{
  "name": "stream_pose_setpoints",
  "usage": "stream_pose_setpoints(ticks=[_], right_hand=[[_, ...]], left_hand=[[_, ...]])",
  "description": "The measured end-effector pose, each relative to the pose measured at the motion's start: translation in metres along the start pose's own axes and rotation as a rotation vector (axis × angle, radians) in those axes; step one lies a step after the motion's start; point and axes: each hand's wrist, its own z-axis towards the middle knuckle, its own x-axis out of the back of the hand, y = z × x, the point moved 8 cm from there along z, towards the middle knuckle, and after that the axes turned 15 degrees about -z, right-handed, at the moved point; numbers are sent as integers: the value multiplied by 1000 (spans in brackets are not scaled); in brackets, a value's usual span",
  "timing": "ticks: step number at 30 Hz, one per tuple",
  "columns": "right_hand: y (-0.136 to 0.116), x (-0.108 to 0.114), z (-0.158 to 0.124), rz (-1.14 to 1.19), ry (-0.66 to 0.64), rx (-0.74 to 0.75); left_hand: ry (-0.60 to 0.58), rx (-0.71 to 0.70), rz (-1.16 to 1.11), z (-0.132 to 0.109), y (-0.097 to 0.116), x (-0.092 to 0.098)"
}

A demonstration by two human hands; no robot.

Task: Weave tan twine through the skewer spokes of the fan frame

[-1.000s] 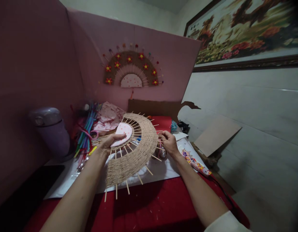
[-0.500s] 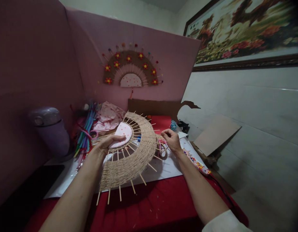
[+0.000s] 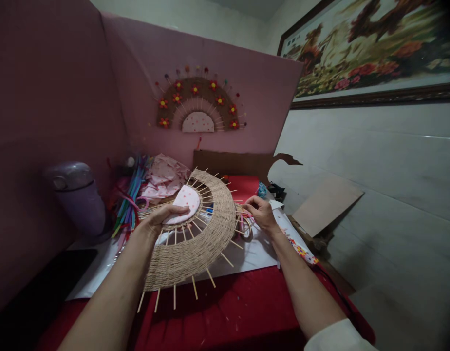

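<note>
My left hand [image 3: 162, 217] grips a half-round woven fan [image 3: 206, 246] at its centre, the thumb lying on a white half-disc with pink dots [image 3: 186, 201]. Twine is woven in a broad band around thin wooden sticks, whose ends stick out past the outer edge. At the fan's right edge, my right hand [image 3: 257, 208] has thumb and forefinger pinched close to a stick end; whether they hold a stick or a strand is too small to tell.
A purple bottle [image 3: 77, 200], coloured pipe cleaners [image 3: 130, 200] and pink dotted cloth [image 3: 164, 178] lie left and behind. Scissors [image 3: 247, 228] rest under my right hand. A decorated fan [image 3: 196, 90] hangs on the pink board [image 3: 137, 58]. Red paper [image 3: 243, 187] lies behind.
The fan has turned slightly, its lower end swinging to the left. My right hand stays near the fan's right edge, still pinched.
</note>
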Motion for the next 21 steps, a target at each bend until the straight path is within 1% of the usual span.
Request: stream_pose_setpoints(ticks=[4,6,8,10,13,17,21], right_hand=[[-17,2,-1,-120,5,139],[-22,2,-2,-132,10,167],[-23,3,-2,-113,17,158],[-17,4,-1,-58,24,99],[-2,6,0,92,14,-42],[12,1,2,301,-58,-166],[22,-10,1,478,-156,-253]], left_hand=[[5,7,11,4,-3,3],[-1,1,12,5,-4,3],[-15,-1,22,5,-5,1],[-36,1,29,5,-6,0],[-78,1,31,4,-6,-3],[-133,-4,27,3,-7,-6],[-145,12,11,3,-10,-7]])
